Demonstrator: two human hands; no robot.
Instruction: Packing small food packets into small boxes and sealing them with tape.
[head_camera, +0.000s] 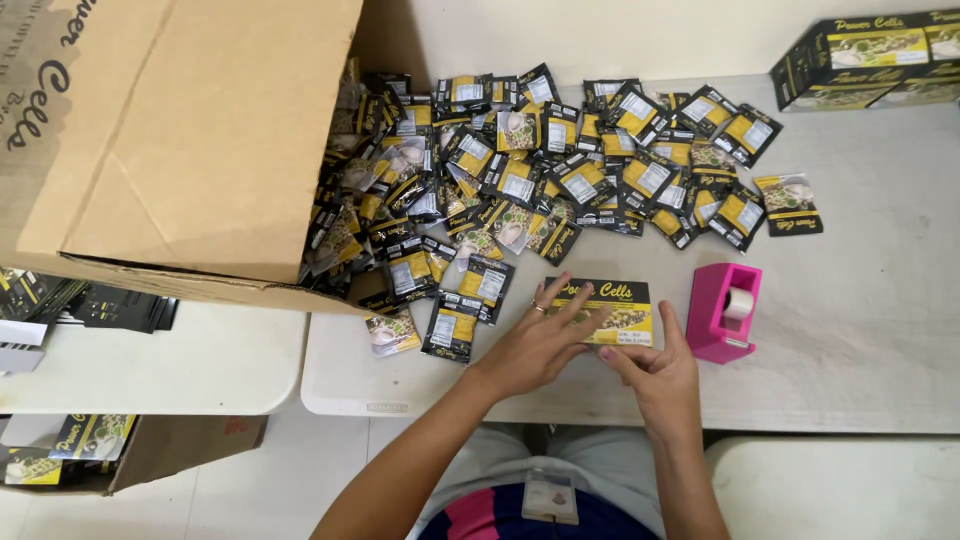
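A small black and yellow carton (612, 305) lies flat on the grey table (850, 330) near its front edge. My left hand (535, 340) rests on the carton's left end with fingers spread, a ring on one finger. My right hand (655, 372) touches the carton's lower right edge with thumb and fingertips. Just beyond the carton spreads a big heap of black and yellow sachets (520, 170), spilling from a tipped cardboard box (190, 140).
A pink tape dispenser (722, 312) stands right of the carton. Stacked black and yellow cartons (870, 55) sit at the far right corner. Flat carton blanks (110, 305) lie on a white table at left, and an open box (120, 450) sits on the floor.
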